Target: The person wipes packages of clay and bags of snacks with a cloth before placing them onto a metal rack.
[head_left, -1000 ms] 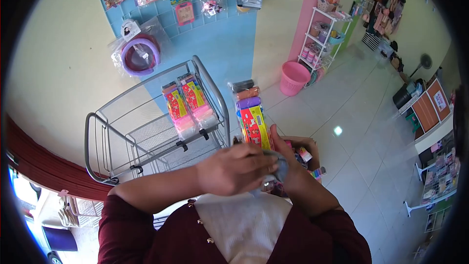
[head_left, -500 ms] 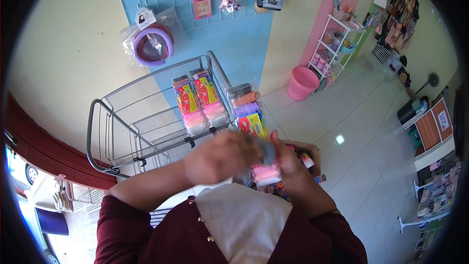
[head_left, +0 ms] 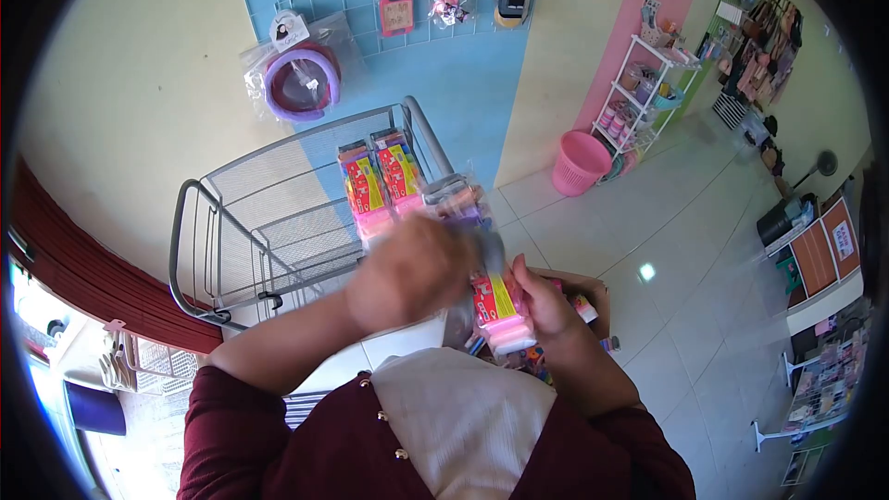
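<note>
My left hand (head_left: 412,268), smeared by motion, is closed at the front rim of a grey wire-mesh rack (head_left: 278,162). Its fingers appear wrapped round the lower part of a clear-wrapped pack of colored modelling clay (head_left: 458,202), whose grey, brown and purple sticks show above. My right hand (head_left: 548,304) grips a second clay pack (head_left: 500,310) by its side, with the red-and-yellow label and pink sticks in sight. Two similar packs, one on the left (head_left: 361,176) and one on the right (head_left: 398,167), lie side by side in the rack.
Below my hands stands an open cardboard box (head_left: 597,301) with colorful items in it. A pink bin (head_left: 582,164) and a white shelf (head_left: 639,88) are along the wall. Packaged goods hang on a blue grid (head_left: 407,0). A red shutter (head_left: 102,278) is at left.
My left hand and the upper clay pack have shifted left, nearer the two packs in the rack. The pack in my right hand shows more of its label. The view has shifted slightly.
</note>
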A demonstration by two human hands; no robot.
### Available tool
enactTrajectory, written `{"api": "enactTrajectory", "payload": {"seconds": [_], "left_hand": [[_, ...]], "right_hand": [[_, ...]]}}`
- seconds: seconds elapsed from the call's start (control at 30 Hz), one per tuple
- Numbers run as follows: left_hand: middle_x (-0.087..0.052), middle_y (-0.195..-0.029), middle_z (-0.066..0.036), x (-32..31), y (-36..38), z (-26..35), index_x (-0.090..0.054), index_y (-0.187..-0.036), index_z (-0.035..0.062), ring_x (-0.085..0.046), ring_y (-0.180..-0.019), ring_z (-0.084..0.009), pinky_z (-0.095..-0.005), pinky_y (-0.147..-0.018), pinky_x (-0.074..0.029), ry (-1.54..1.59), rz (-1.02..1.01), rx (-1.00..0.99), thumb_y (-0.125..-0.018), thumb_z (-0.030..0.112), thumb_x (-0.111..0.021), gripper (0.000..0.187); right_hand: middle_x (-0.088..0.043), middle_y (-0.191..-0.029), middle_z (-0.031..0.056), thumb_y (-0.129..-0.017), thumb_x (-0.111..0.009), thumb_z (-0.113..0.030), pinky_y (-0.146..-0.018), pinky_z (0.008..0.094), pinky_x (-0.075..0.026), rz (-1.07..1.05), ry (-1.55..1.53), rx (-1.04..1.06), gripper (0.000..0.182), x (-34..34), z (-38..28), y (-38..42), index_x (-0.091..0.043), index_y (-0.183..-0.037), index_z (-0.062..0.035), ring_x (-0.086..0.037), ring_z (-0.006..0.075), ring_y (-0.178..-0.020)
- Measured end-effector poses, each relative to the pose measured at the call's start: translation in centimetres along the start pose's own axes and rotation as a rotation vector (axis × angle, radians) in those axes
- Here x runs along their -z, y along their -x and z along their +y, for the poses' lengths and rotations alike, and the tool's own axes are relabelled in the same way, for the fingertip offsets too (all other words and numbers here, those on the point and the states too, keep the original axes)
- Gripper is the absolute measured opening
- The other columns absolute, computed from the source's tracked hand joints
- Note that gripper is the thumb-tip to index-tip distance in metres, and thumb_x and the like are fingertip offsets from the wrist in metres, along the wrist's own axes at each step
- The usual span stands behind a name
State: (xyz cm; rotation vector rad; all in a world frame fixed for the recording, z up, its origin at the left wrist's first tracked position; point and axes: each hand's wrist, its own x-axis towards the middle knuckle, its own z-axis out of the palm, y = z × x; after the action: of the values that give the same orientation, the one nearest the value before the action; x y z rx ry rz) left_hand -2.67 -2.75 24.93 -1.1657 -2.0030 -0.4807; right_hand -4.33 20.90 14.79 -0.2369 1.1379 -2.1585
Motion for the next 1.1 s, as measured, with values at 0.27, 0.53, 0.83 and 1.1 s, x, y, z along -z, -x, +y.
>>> {"api": "enactTrajectory", "payload": {"seconds": [0.27, 0.53, 0.83, 1.1], "left_hand": [[-0.065, -0.093, -0.008, -2.4, -0.1, 3.1, -0.069, -0.115, -0.0001, -0.059, -0.079, -0.0257, -0.0391, -0.071, -0.05, 0.101, -0.154, 0.096, -0.067, 0.0, -0.075, 0.049], [-0.062, -0.094, -0.009, -2.5, -0.2, 0.9, -0.071, -0.106, -0.0017, -0.06, -0.081, -0.0233, -0.0359, -0.067, -0.048, 0.028, 0.186, -0.008, -0.063, -0.001, -0.075, 0.043], [-0.068, -0.097, -0.008, -3.3, 0.5, 4.1, -0.068, -0.114, -0.0013, -0.061, -0.079, -0.0216, -0.0351, -0.066, -0.049, 0.34, 0.007, -0.208, -0.068, -0.004, -0.074, 0.046], [-0.056, -0.085, -0.009, -1.4, -2.4, 1.2, -0.065, -0.124, -0.0012, -0.058, -0.076, -0.025, -0.0338, -0.064, -0.049, 0.04, 0.257, 0.252, -0.067, -0.006, -0.075, 0.059]], "right_hand": [[-0.068, -0.1, 0.0089, -0.104, -0.037, -0.055, -0.071, 0.0266, -0.055, -0.097, -0.152, -0.03, 0.054, -1.7, -2.8, 1.2, -0.057, -0.114, -0.0053, -0.067, 0.0123, -0.083], [-0.07, -0.1, 0.0088, -0.107, -0.038, -0.044, -0.078, 0.0265, -0.054, -0.126, -0.14, -0.103, 0.046, -1.3, -4.0, 2.4, -0.06, -0.114, -0.0037, -0.068, 0.0129, -0.087], [-0.069, -0.099, 0.0104, -0.105, -0.046, -0.037, -0.072, 0.0276, -0.054, -0.198, -0.152, 0.037, 0.039, 0.9, -3.4, 2.1, -0.059, -0.115, -0.0013, -0.066, 0.0123, -0.082], [-0.063, -0.097, 0.006, -0.105, -0.048, -0.034, -0.08, 0.0296, -0.054, -0.018, 0.249, 0.168, 0.033, -3.4, -4.9, 3.5, -0.057, -0.113, -0.0039, -0.064, 0.0148, -0.088]]}}
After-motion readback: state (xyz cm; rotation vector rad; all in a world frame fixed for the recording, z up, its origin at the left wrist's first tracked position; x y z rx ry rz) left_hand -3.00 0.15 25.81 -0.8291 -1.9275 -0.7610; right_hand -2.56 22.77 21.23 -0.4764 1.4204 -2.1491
